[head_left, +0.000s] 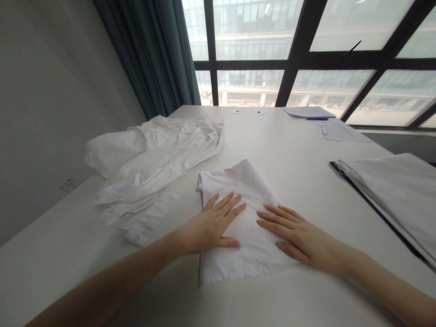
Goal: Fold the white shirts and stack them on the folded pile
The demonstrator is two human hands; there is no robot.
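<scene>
A folded piece of white cloth (238, 265) lies on the white table in front of me, one corner pointing toward the window. My left hand (214, 225) rests flat on its left half, fingers spread and thumb apart. On the right side, my right hand (293, 231) also lies flat, with its fingertips on the cloth and its palm over the right edge. Neither hand grips anything. To the left is a loose, crumpled heap of white cloth (163, 159), apart from the folded piece.
Neatly layered white fabric (402, 181) with a dark edge lies at the right. Papers (308, 111) and a blue pen (316, 119) are at the table's far right. Beyond the white table (272, 131) stand a window and a dark blue curtain (153, 54); a wall is at left.
</scene>
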